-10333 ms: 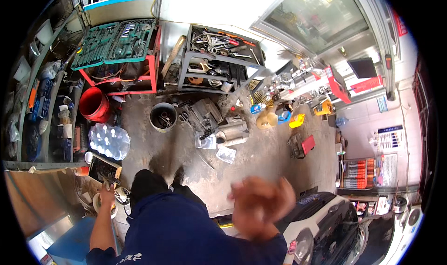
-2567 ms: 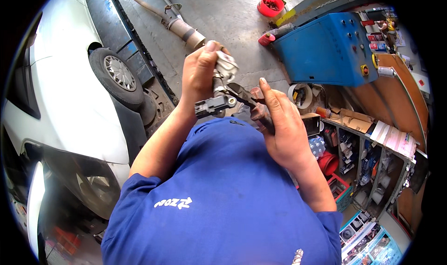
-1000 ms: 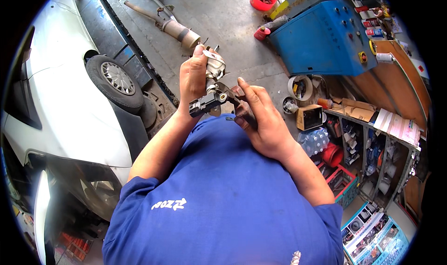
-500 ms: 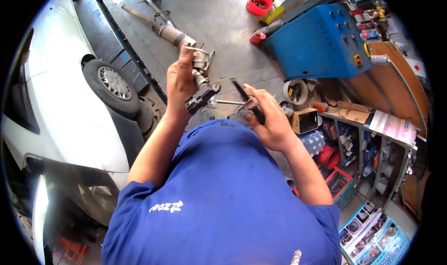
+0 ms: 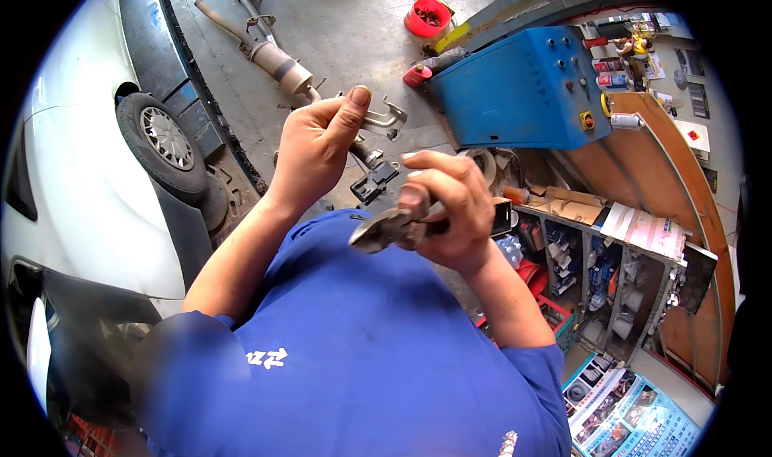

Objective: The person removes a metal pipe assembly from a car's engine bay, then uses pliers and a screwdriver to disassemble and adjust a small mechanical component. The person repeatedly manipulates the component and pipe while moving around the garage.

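Left hand (image 5: 319, 147) is gripping a metal part (image 5: 370, 153), which is jutting rightward; right hand (image 5: 460, 212) is clutching a tool (image 5: 381, 231), hiding its handle.

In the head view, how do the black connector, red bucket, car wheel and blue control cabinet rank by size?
1. Blue control cabinet
2. Car wheel
3. Red bucket and black connector: too alike to rank; the connector looks nearer the camera.

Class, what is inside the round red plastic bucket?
Small reddish-brown pieces, too indistinct to identify, lie inside the round red plastic bucket; they hide its bottom.
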The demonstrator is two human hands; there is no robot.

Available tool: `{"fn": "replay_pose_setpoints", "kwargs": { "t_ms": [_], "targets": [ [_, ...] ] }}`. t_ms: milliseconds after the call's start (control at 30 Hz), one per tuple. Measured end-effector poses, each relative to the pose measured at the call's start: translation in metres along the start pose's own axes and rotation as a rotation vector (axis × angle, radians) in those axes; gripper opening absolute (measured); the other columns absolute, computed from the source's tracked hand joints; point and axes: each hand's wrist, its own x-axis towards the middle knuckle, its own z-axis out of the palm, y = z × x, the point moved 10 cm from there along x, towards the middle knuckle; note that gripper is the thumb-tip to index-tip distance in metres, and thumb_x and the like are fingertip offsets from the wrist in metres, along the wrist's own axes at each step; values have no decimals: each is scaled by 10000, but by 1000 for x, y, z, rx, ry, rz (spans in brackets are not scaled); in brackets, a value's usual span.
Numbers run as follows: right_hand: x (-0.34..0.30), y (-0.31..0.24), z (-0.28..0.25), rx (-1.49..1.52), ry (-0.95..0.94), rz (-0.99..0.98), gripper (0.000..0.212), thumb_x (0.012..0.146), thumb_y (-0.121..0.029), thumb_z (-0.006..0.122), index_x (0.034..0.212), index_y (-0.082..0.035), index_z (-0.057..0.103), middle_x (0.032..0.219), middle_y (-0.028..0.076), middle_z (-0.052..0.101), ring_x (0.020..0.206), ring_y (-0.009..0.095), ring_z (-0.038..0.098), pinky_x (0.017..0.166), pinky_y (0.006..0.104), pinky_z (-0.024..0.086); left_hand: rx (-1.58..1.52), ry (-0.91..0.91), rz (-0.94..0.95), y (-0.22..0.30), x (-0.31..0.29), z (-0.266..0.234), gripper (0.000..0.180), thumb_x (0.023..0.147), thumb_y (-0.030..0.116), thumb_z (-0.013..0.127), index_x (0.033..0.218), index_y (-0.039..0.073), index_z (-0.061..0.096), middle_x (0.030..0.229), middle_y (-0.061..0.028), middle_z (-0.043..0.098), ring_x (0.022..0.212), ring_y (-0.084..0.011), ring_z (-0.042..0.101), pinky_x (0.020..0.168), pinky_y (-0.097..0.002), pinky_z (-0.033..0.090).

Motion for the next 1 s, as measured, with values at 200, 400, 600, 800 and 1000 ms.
{"fn": "replay_pose_setpoints", "kwargs": {
  "t_ms": [200,400,600,800,1000],
  "targets": [
    [-5,-13,12,-294,106,-129,333,965,-233,772,1158,-39,581,1006,149,735,843,317,737,776,420,610,31,90,31,9,-10,2,590,1110,460,601,724,15,571,625,72,397,639,-44,341,529,-294,283],
    [-11,-13,7,-259,224,-100,359,956,-319,792,1150,-68,625,989,106,728,803,278,723,660,379,566,163,184,191,30,-25,-1,561,992,321,804,686,52,418,615,22,342,620,-55,308,489,-302,267],
    [-10,-10,3,-214,227,7,512,938,-325,825,1192,22,548,980,157,689,812,305,709,687,388,581,55,215,322,33,-26,4,542,950,276,854,685,65,430,617,24,353,618,-57,326,489,-289,283],
    [-24,13,0,-105,336,203,372,1017,-253,708,1125,50,522,1037,178,604,884,259,623,748,369,520,149,224,379,47,-19,17,516,906,267,892,675,63,478,590,-4,424,576,-67,372,478,-300,334],
    [-30,37,-3,220,477,485,275,1092,-205,587,1189,40,511,1062,100,573,876,142,563,733,274,465,347,214,665,69,-14,29,537,810,315,952,667,62,500,578,-82,493,491,-202,446,466,-341,380]
  ]
}}
